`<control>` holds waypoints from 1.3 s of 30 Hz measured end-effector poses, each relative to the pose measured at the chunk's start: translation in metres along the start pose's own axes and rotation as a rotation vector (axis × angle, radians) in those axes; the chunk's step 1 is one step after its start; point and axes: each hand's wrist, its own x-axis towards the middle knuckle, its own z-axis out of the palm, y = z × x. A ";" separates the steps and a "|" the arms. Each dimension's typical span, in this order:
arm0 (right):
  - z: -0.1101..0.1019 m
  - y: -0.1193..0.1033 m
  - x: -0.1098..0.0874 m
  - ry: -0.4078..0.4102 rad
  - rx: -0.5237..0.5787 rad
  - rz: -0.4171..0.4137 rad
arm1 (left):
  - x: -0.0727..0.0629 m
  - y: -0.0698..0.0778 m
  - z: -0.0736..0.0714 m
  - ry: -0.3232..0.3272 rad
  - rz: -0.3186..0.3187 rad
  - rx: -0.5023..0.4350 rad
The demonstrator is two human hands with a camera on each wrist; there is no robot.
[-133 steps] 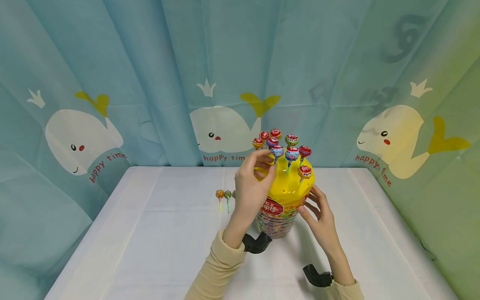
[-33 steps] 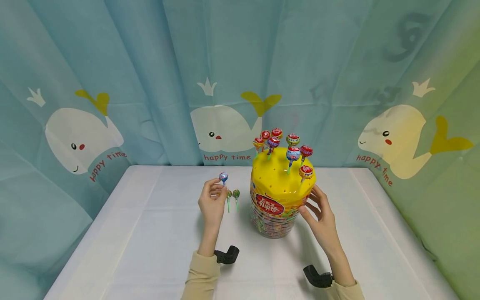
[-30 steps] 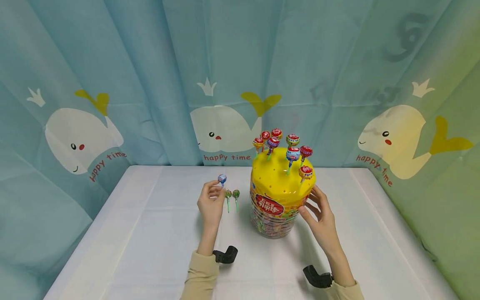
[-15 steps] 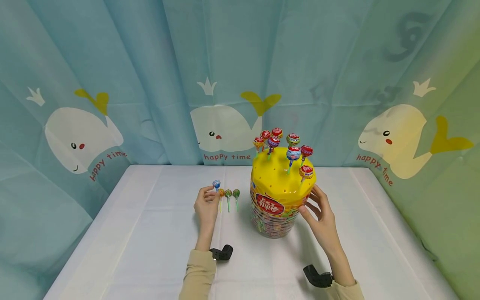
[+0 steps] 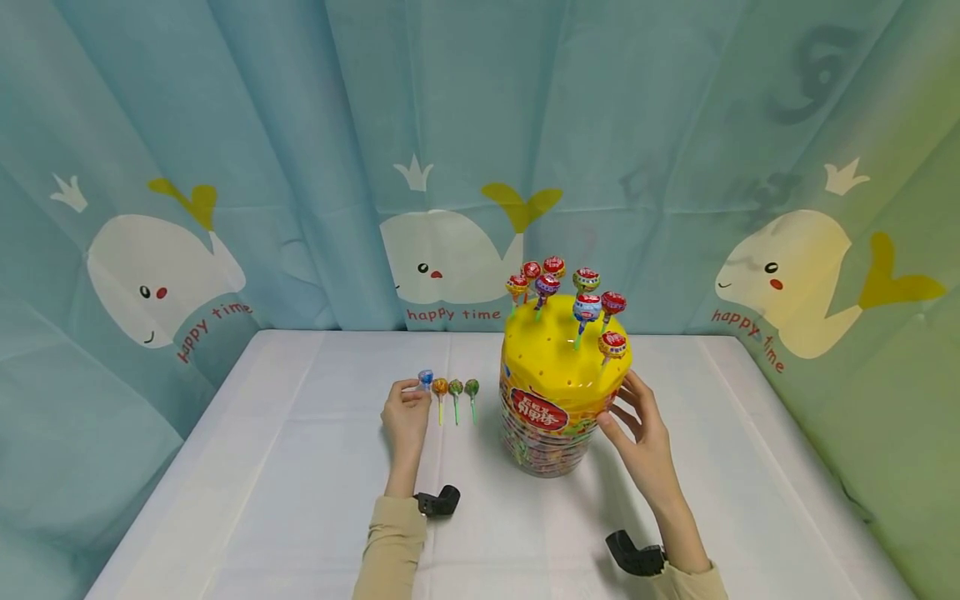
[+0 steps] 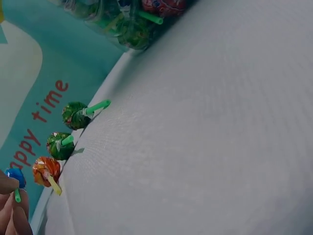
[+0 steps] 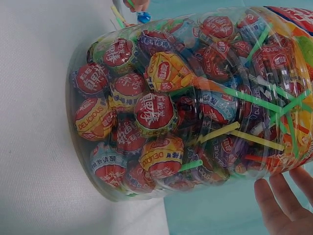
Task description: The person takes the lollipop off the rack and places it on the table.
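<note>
In the head view my left hand [image 5: 406, 418] pinches a blue-wrapped lollipop [image 5: 426, 378] by its stick, beside a row of lollipops. The left wrist view shows the same blue lollipop [image 6: 16, 177] between thumb and fingers, its green stick end poking out below. Beside it come an orange lollipop [image 5: 440, 387] and two green lollipops, one in the middle [image 5: 456, 388] and one at the right end [image 5: 472, 388]. My right hand [image 5: 643, 433] rests its fingertips and thumb against the right side of a clear candy jar [image 5: 547, 450], which has a yellow lid [image 5: 551, 354].
Several lollipops stand in holes of the lid, among them a light blue lollipop [image 5: 587, 308] and a purple lollipop [image 5: 547, 286]. Wrapped lollipops fill the jar. Under everything lies a white tablecloth [image 5: 300, 500]; behind it hangs a blue curtain [image 5: 300, 125] with whales.
My left hand has taken the blue lollipop from the jar's lid and carried it left and down, to the left end of the row. My right hand stays against the jar.
</note>
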 end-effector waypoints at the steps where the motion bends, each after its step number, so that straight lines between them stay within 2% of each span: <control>1: 0.000 0.000 0.000 0.000 0.001 0.002 | 0.001 -0.001 0.000 -0.001 0.000 0.008; 10: 0.000 0.000 0.000 0.000 -0.005 0.005 | 0.000 0.000 -0.004 -0.014 -0.021 0.036; 22: 0.000 0.000 -0.001 0.000 -0.003 -0.001 | 0.000 -0.001 -0.005 -0.012 -0.004 0.071; 34: 0.000 0.000 -0.001 0.001 -0.004 -0.008 | -0.002 0.000 -0.008 -0.007 0.045 0.199; 39: 0.000 0.000 0.000 0.001 -0.007 -0.008 | -0.003 0.000 -0.009 -0.001 0.077 0.220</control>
